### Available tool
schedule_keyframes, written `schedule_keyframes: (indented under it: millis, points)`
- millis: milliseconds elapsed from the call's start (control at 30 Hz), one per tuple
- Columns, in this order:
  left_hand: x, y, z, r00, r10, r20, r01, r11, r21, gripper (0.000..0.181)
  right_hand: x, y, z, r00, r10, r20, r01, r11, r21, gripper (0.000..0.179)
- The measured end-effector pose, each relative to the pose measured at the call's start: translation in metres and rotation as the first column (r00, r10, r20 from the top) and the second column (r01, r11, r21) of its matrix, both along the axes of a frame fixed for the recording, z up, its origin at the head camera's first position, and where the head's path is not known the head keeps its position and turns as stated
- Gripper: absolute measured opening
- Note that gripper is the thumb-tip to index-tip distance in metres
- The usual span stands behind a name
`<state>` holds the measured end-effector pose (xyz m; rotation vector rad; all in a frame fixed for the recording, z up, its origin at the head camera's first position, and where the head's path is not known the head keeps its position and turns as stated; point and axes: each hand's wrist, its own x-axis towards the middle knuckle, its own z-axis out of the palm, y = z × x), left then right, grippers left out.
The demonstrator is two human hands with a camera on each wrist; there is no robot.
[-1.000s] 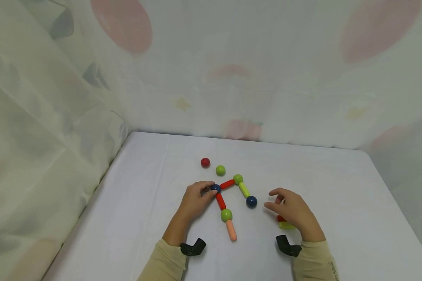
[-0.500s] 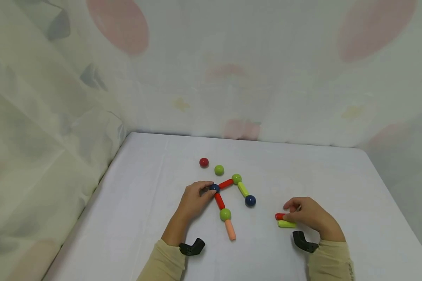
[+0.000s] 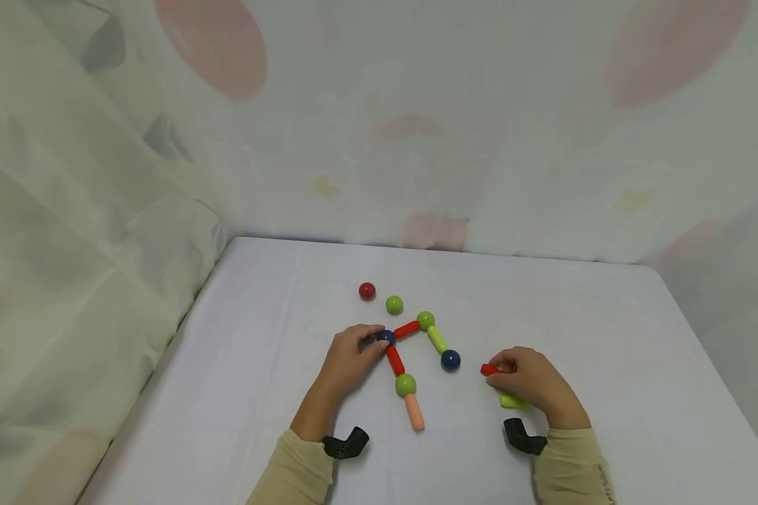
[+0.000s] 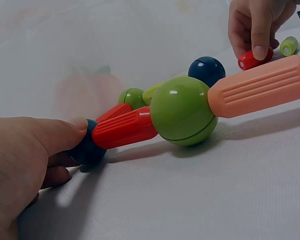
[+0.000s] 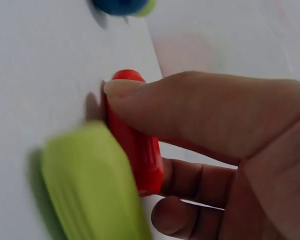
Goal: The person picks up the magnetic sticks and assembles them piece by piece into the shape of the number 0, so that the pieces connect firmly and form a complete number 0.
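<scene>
My left hand (image 3: 352, 359) pinches a dark blue ball (image 3: 387, 337) between thumb and fingers. Two red rods join that ball: one red rod (image 3: 407, 330) runs to a green ball (image 3: 426, 320), then a yellow-green rod (image 3: 437, 339) and another blue ball (image 3: 450, 360). The other red rod (image 4: 125, 128) leads to a nearer green ball (image 4: 182, 111) with a peach rod (image 4: 260, 86) on its far side. On the right, my right hand (image 3: 537, 382) pinches a loose red rod (image 5: 135, 145). Beside it on the table lies a yellow-green rod (image 5: 90, 185).
A loose red ball (image 3: 367, 291) and a loose green ball (image 3: 394, 304) lie behind the joined pieces. The white table (image 3: 278, 308) meets a patterned cloth (image 3: 328, 126) at its back edge and more cloth along the left.
My right hand reached right to the loose red rod, took hold of it and moved it left, away from the yellow-green rod. The left hand stays on its blue ball.
</scene>
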<state>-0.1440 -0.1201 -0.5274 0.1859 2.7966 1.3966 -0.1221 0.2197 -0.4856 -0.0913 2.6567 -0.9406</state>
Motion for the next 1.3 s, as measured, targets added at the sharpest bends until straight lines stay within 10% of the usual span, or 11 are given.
schedule_keyframes:
  millis: [1300]
  points:
    - [-0.001,0.001,0.002,1.0,-0.001,-0.002,0.001,1.0,-0.005,0.033,0.007,-0.064,-0.003,0.999,-0.021,-0.049,0.024,0.998,0.061,0.025]
